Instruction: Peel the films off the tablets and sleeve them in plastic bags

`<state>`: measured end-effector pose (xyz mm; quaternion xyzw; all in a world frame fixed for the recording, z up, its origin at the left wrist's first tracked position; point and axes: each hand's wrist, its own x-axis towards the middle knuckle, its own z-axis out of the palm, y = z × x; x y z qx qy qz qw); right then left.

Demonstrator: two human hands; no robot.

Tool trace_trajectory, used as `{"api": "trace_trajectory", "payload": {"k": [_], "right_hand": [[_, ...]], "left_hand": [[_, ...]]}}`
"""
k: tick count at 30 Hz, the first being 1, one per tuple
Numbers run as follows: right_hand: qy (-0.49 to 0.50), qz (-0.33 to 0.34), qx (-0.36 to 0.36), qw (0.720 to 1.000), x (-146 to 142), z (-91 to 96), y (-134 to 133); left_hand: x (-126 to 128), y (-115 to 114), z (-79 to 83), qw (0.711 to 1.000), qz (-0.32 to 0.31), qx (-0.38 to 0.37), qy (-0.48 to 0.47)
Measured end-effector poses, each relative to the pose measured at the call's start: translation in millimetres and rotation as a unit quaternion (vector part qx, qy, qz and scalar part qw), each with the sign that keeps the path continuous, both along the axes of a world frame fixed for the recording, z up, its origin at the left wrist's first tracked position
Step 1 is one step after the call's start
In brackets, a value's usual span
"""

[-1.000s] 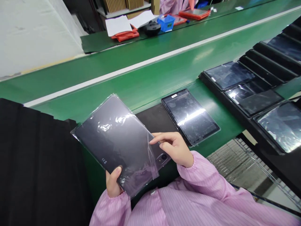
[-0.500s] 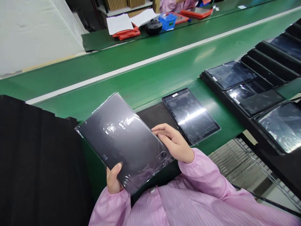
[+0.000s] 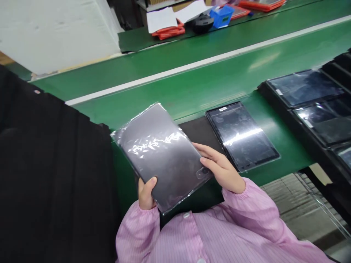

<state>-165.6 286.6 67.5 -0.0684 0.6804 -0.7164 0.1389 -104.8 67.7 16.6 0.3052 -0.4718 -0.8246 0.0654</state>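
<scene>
Both my hands hold a dark grey tablet in a clear plastic sleeve (image 3: 160, 153), its back facing up and its camera bump (image 3: 203, 173) near the lower right corner. My left hand (image 3: 146, 193) grips the lower edge, thumb on top. My right hand (image 3: 219, 166) holds the right edge, fingers resting beside the camera bump. Just beyond that hand, another dark tablet (image 3: 241, 137) lies screen up on the green conveyor belt (image 3: 192, 80), apart from the one I hold.
A black tray (image 3: 285, 98) at the right carries several filmed tablets. Black cloth (image 3: 55, 164) fills the left side. Across the belt, a far bench holds papers, orange cases (image 3: 168, 33), a black round object (image 3: 202, 23) and a blue basket (image 3: 222, 16).
The loose plastic flap at the camera corner now lies flat against the tablet. My right hand has moved from the flap to the tablet's edge. The whole view has shifted.
</scene>
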Motion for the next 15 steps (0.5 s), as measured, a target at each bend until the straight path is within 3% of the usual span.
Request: {"api": "trace_trajectory", "payload": {"k": [3,8,12,15], "right_hand": [[-0.028,-0.037,-0.008,0.999,3,-9.2,0],[-0.083,-0.063,0.053,0.993,11,-26.5,1],[-0.168,-0.046,-0.052,0.983,15,-32.9,3],[-0.213,-0.068,-0.105,0.969,21,-30.4,3]], "left_hand": [[-5,-1,-2.7,0.999,-0.020,-0.004,0.031],[-14,-2,-5.1,0.994,-0.074,-0.017,0.077],[-12,3,-3.4,0.995,-0.084,-0.020,0.057],[-8,1,-3.9,0.997,-0.044,-0.062,0.016]]}}
